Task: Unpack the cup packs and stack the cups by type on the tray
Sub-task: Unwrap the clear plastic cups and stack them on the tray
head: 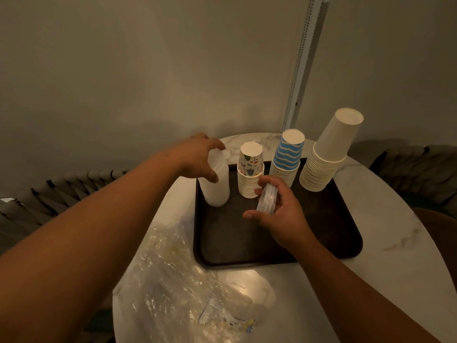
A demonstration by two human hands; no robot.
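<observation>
Upside-down, frosted translucent cup stack [214,184] stands on tray [247,243].

Four cup stacks [251,174] line the tray's [272,238] far edge; wrappers [178,288] lie before its left corner.

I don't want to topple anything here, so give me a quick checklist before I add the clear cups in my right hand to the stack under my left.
1. Left hand steadies the translucent cup stack: ok, fingers curled over its top.
2. Right hand holds the small batch of clear cups: ok, pinched between thumb and fingers.
3. Top of the translucent stack free to receive cups: not ok, the left hand covers it.
4. Translucent stack fully on the tray: cannot tell, it stands at the left rim.
5. Neighbouring patterned cup stack upright and apart: ok.
6. Empty plastic wrap off the tray: ok, it lies on the table.
</observation>
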